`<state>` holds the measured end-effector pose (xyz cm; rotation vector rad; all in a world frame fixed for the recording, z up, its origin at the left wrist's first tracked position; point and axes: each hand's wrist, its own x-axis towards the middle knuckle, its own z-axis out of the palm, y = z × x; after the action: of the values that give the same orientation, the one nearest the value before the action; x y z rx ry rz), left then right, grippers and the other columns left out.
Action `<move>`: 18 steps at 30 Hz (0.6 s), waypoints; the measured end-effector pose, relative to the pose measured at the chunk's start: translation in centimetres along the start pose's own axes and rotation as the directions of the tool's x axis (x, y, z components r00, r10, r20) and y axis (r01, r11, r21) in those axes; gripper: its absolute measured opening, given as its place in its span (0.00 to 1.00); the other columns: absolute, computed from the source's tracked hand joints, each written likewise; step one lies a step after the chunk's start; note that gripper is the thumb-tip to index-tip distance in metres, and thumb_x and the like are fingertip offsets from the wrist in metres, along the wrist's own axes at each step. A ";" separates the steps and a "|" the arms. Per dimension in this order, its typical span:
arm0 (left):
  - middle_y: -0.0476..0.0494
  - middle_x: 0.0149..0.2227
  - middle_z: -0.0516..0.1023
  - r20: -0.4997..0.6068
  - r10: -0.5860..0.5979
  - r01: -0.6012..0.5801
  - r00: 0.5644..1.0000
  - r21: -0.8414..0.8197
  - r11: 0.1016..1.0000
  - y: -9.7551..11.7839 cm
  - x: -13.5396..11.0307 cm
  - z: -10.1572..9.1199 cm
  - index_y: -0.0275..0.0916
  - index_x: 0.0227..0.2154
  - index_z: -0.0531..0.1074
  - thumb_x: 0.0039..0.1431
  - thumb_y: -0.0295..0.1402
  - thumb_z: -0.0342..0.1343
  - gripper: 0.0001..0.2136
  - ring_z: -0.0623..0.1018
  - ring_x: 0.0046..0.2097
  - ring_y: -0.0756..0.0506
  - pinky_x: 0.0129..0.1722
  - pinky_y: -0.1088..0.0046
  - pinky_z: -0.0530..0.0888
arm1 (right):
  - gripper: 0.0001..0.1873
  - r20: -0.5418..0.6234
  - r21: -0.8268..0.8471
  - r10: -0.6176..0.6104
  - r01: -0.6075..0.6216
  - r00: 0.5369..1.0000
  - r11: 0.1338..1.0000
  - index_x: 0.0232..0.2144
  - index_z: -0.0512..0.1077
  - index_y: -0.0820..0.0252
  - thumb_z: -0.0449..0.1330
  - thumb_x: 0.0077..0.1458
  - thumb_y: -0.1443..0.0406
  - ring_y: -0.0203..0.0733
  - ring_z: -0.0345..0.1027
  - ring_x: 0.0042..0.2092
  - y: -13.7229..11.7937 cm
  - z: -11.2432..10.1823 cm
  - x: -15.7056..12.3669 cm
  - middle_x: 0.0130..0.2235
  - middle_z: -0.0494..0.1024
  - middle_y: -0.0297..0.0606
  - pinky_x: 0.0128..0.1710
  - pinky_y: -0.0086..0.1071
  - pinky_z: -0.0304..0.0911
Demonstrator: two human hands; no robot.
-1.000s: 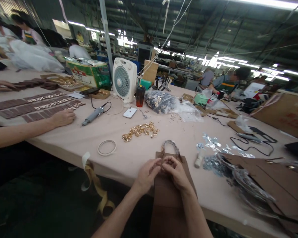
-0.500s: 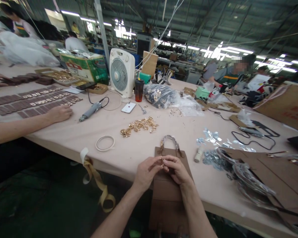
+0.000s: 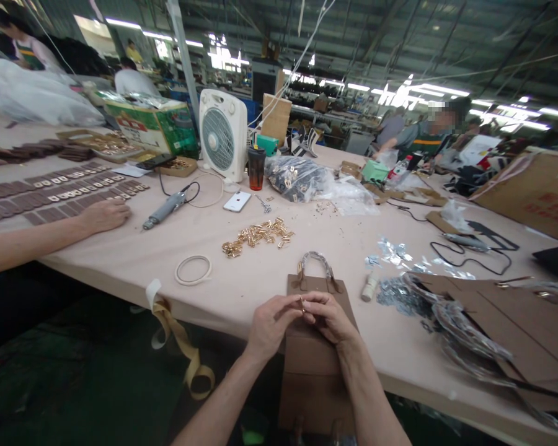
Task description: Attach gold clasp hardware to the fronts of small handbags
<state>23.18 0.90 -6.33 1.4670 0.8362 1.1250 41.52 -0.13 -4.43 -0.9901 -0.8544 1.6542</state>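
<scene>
My left hand (image 3: pixel 273 326) and my right hand (image 3: pixel 330 318) meet above a brown leather bag panel (image 3: pixel 317 353). Their fingertips pinch a tiny gold metal fitting (image 3: pixel 302 303), mostly hidden by my fingers. The panel lies over the table edge and hangs toward me. A wrapped, curved bag handle (image 3: pixel 314 262) stands at its far end, fixed by gold fittings. Beyond my hands lies a loose pile of gold metal fittings (image 3: pixel 257 238).
A co-worker's hand (image 3: pixel 105 215) rests beside rows of brown leather strips (image 3: pixel 51 193). A white fan (image 3: pixel 222 135), cup, phone, electric engraving tool (image 3: pixel 165 209) and plastic bag of hardware (image 3: pixel 292 178) stand on the table. Large brown panels and foil scraps lie to my right.
The whole view has shifted slightly left and up with my head. My hands stay together on the small gold fitting, above the leather panel.
</scene>
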 end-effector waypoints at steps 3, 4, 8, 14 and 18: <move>0.39 0.49 0.84 -0.001 -0.062 0.062 0.998 -0.086 0.994 -0.7 0.3 0.0 0.42 0.53 0.78 0.63 0.41 0.63 0.18 0.83 0.47 0.42 0.53 0.64 0.79 | 0.14 -0.096 0.026 -0.068 0.071 0.993 0.997 0.35 0.84 0.63 0.77 0.46 0.61 0.29 0.60 0.25 0.2 0.2 0.1 0.25 0.75 0.33 0.25 0.25 0.56; 0.39 0.50 0.83 -0.026 -0.088 0.085 0.996 -0.107 0.991 -1.0 0.5 0.0 0.41 0.56 0.76 0.63 0.41 0.63 0.20 0.83 0.48 0.42 0.53 0.63 0.79 | 0.15 -0.156 0.045 -0.109 0.117 0.982 0.992 0.35 0.84 0.62 0.77 0.45 0.61 0.30 0.61 0.25 0.3 0.2 0.2 0.26 0.75 0.33 0.26 0.25 0.57; 0.35 0.55 0.78 -0.156 -0.129 0.137 0.979 0.037 0.990 -1.4 1.8 -0.2 0.38 0.60 0.69 0.64 0.37 0.60 0.23 0.79 0.55 0.41 0.53 0.61 0.79 | 0.16 -0.423 0.130 -0.272 0.355 0.864 0.926 0.36 0.83 0.59 0.77 0.44 0.61 0.29 0.62 0.27 0.7 -0.8 0.7 0.28 0.75 0.32 0.25 0.23 0.58; 0.37 0.56 0.73 -0.010 -0.003 0.009 1.000 0.675 0.738 0.2 4.6 1.0 0.42 0.49 0.75 0.53 0.38 0.70 0.20 0.71 0.59 0.34 0.59 0.54 0.71 | 0.17 -0.539 0.134 -0.335 0.471 0.773 0.872 0.37 0.81 0.60 0.77 0.44 0.63 0.27 0.60 0.29 0.9 -2.0 1.4 0.32 0.72 0.30 0.25 0.21 0.58; 0.39 0.47 0.74 -0.072 -0.016 0.063 0.997 0.725 0.686 0.0 6.0 2.8 0.40 0.40 0.73 0.50 0.39 0.73 0.19 0.73 0.50 0.37 0.50 0.60 0.73 | 0.17 -0.558 0.074 -0.358 0.475 0.749 0.877 0.37 0.80 0.59 0.77 0.44 0.61 0.28 0.61 0.29 0.9 -2.1 1.7 0.33 0.72 0.30 0.25 0.22 0.60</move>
<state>27.67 5.61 -5.10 2.0528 1.4671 0.8219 42.72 1.47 -6.45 -0.9512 -0.4606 0.9789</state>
